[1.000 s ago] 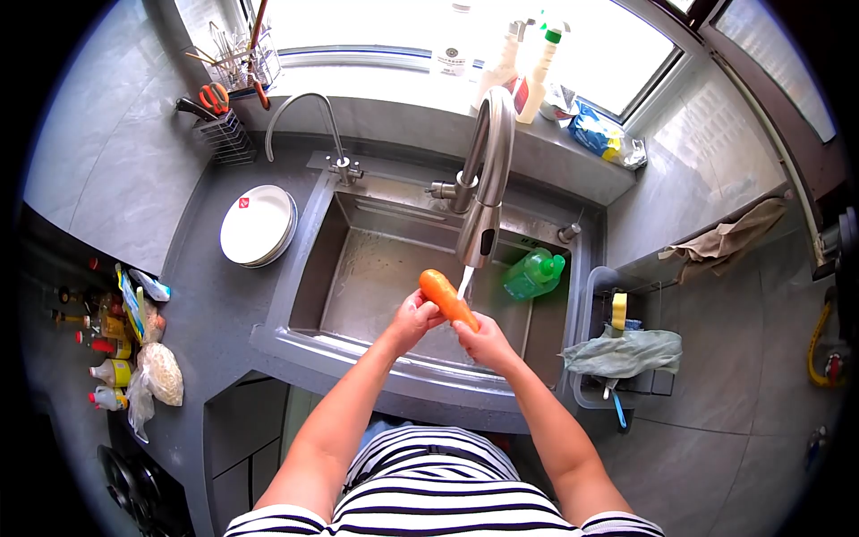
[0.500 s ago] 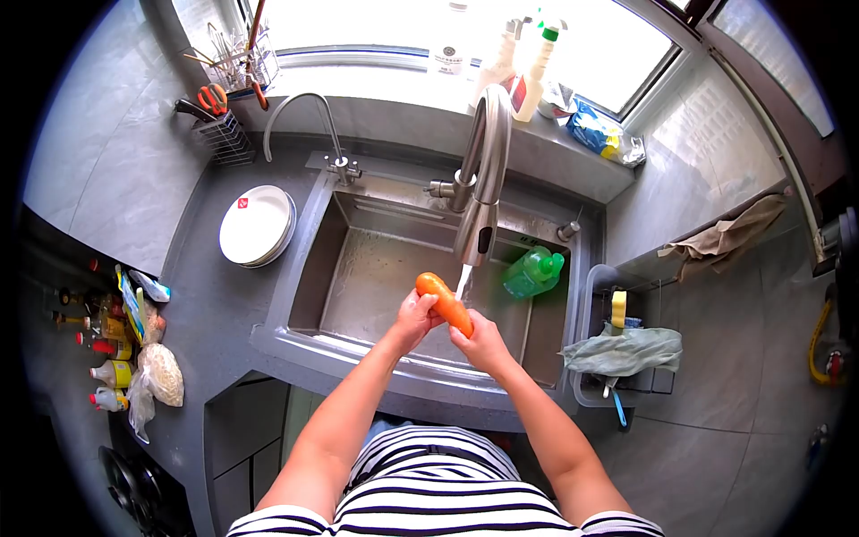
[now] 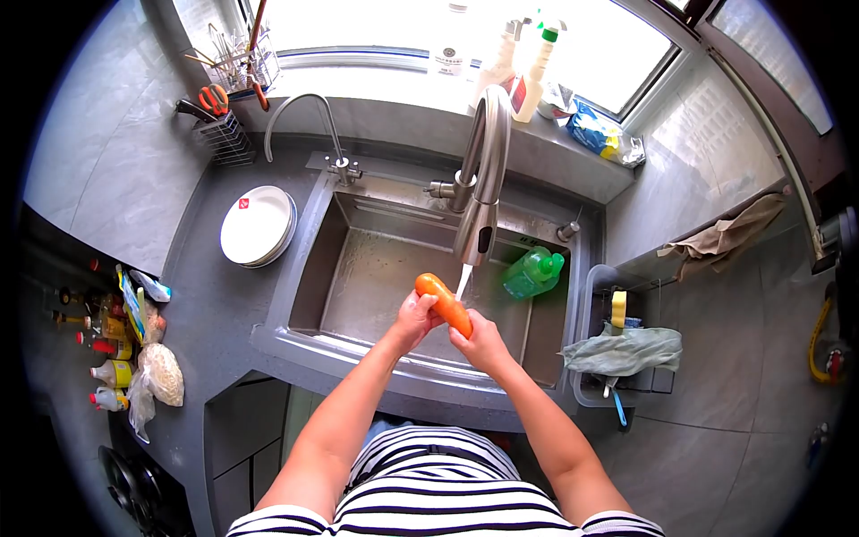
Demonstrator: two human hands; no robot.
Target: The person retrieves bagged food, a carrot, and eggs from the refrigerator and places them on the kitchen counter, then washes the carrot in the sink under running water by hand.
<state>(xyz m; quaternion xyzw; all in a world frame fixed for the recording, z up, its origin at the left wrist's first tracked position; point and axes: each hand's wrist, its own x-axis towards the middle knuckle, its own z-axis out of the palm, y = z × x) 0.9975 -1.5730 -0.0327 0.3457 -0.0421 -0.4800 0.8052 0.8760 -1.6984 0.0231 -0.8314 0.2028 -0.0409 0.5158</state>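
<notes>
An orange carrot [image 3: 442, 299] is held slantwise between both hands above the sink [image 3: 358, 295]. My left hand [image 3: 417, 319] is closed around its left side, near the middle. On the lower right end, my right hand [image 3: 484, 342] has its fingers wrapped around the carrot. A stream of water [image 3: 463, 281] runs from the steel faucet [image 3: 478, 228] and falls right beside the carrot; whether it touches the skin I cannot tell. A green bottle [image 3: 533, 273] leans in the right part of the basin.
Stacked white plates [image 3: 256, 225] stand left of the sink, near a small curved tap [image 3: 335, 148]. Right of it, a plastic bin [image 3: 586, 394] bears a grey-green cloth [image 3: 624, 351] and a yellow sponge [image 3: 618, 309]. Spray bottles [image 3: 534, 76] line the sill. Bagged food [image 3: 163, 376] lies at left.
</notes>
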